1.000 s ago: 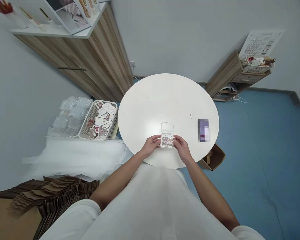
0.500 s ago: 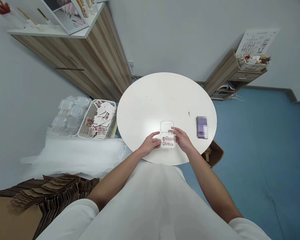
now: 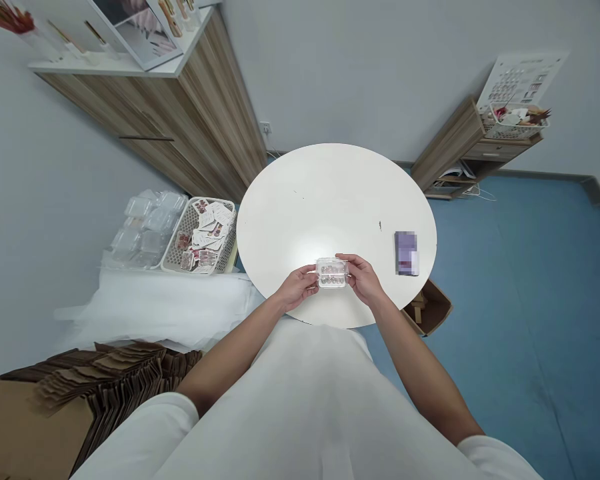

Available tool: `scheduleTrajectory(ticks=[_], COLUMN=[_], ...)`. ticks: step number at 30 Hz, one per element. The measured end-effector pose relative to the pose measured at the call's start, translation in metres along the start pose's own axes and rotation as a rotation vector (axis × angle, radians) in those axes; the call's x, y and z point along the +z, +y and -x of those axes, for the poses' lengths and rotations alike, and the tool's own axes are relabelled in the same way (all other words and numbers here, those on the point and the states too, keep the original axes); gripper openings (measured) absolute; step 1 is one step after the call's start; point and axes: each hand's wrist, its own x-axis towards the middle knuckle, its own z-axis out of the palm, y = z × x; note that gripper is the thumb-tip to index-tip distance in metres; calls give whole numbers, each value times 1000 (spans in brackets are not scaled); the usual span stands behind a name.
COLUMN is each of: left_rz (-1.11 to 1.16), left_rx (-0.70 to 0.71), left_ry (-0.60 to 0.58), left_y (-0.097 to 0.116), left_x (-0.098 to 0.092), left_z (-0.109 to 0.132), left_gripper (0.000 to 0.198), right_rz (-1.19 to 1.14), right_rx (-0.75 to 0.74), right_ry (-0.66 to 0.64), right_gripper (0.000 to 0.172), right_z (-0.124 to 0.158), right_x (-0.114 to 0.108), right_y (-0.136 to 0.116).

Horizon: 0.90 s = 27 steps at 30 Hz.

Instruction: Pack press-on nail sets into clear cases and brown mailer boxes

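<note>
2 hands (image 3: 294,289) (image 3: 365,280) hold 1 clear case (image 3: 332,274); white table (image 3: 330,193) beneath.

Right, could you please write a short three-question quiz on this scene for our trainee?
1. What are the left hand and the right hand holding between them?
2. True or false: the card basket is to the left of the table, as the person sees it.
3. Which of these lies on the table, to the right of the right hand?
a) cardboard stack
b) picture frame
c) purple item

Key:
1. A clear case.
2. True.
3. c
</note>
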Motion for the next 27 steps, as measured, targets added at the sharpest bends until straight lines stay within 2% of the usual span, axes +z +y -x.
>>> scheduleTrajectory(ticks=[5, 10, 12, 18, 22, 27], left_rz=[55, 121, 76, -159, -247, -277], left_rx=[-5, -3, 5, 3, 32, 86], left_ry=[-34, -60, -68, -25, -6, 6], left_y=[3, 5, 5, -3, -6, -5], left_x=[5, 12, 15, 18, 19, 22], left_z=[4, 9, 10, 11, 8, 8], left_gripper=[33, 31, 36, 70, 70, 68], right_rz=[-38, -64, -50, 112, 149, 130], right_rx=[-26, -26, -25, -62, -45, 95], right_ry=[29, 24, 22, 75, 84, 48], right_gripper=[21, 27, 29, 42, 52, 52], right_z=[5, 10, 12, 19, 26, 37], right_x=[-1, -3, -3, -2, -3, -8], right_y=[3, 1, 0, 0, -2, 1])
